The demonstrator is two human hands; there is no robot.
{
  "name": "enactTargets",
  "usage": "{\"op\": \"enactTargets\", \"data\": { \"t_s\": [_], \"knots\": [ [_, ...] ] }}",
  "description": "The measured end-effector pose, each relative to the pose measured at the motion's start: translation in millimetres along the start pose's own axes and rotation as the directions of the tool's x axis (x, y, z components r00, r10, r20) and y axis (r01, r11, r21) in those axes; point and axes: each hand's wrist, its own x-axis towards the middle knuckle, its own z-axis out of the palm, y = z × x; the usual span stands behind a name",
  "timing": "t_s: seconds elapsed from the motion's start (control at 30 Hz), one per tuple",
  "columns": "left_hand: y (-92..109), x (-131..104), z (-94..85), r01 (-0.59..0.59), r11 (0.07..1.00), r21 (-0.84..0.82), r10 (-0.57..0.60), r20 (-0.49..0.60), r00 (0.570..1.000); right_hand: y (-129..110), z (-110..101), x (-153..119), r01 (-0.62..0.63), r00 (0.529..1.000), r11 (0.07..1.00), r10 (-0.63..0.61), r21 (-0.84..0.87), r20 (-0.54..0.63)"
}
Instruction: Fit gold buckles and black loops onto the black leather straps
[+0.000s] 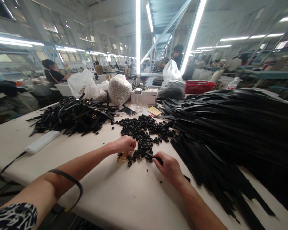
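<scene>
My left hand [126,143] is closed in a pinch at the near left edge of a pile of small black loops [140,127]. What its fingers hold, if anything, is hidden. Several gold buckles [122,157] lie just below it among loose loops. My right hand [167,164] grips a black strap [157,158], whose tip points left toward the loops; part of the strap is covered by the fingers. On the right spreads a large heap of long black straps [220,118]. A mound of black straps with gold buckles [74,116] sits on the left.
A white power strip [42,141] with a black cord lies on the table [105,188] at left. Farther back are filled plastic bags [120,89], a glass jar [138,97], a phone [129,110], a white box [148,95] and a red basket [199,87]. Other people work beyond.
</scene>
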Motion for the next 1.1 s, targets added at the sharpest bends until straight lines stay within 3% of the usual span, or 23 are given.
{"op": "enactTargets", "data": {
  "t_s": [0.07,0.13,0.23,0.33,0.5,0.8,0.93,1.1],
  "knots": [
    [5,-8,2.5,0.02,0.996,-0.089,-0.027,-0.084,0.996,-1,-1,0,-0.005,1.0,1.0,0.005,0.001,-0.015],
    [13,-15,5.7,0.041,0.945,-0.324,-0.1,-0.166,0.981,-3,-2,0,-0.01,0.999,1.0,0.01,0.005,-0.036],
    [31,-21,12.2,-0.007,0.696,-0.718,-0.228,-0.23,0.946,-6,-4,0,-0.001,0.997,1.0,0.004,0.03,-0.076],
    [54,-22,20.2,-0.07,0.452,-0.889,-0.306,-0.229,0.924,-8,-5,-1,0.012,0.992,0.999,-0.005,0.052,-0.125],
    [80,-18,37.2,-0.062,0.118,-0.991,-0.38,-0.103,0.919,-11,-6,-2,0.018,0.982,0.996,-0.001,0.089,-0.19],
    [81,-9,54.6,-0.023,-0.384,-0.923,-0.338,0.117,0.934,-18,-1,-4,0.074,0.972,0.992,-0.049,0.099,-0.228],
    [84,-12,53.5,0.002,-0.477,-0.879,-0.365,0.2,0.909,-19,-1,-4,0.064,0.972,0.993,-0.04,0.097,-0.233],
    [87,-14,51.8,-0.009,-0.421,-0.907,-0.355,0.156,0.922,-20,-3,-4,0.062,0.972,0.995,-0.041,0.082,-0.23]
  ]
}}
